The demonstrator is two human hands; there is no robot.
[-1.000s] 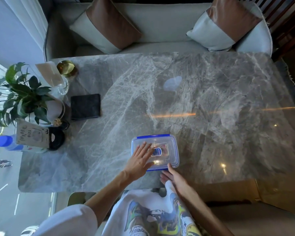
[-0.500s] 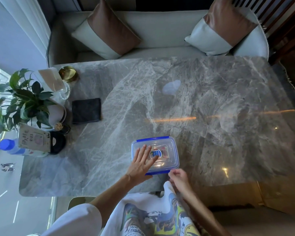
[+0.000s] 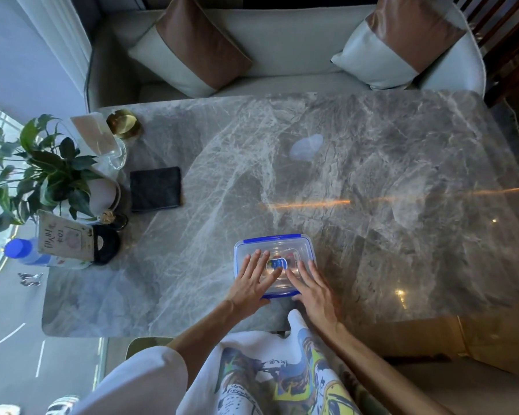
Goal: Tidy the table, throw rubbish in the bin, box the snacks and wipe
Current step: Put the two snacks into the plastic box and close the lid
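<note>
Your marble table [image 3: 372, 175] carries the lidded snack box [image 3: 274, 246] near its front edge. Your left hand [image 3: 252, 283] and right hand [image 3: 315, 290] lie flat on the lid, fingers extended, gripping nothing.

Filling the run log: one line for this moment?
left hand flat on snack box lid | right hand flat on lid | cloth untouched

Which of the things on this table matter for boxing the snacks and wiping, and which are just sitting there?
In the job:
snack box, lid on, left hand and right hand flat on it
black cloth
marble table

Lying about:
potted plant
blue-capped bottle
small card
gold dish
glass
</note>
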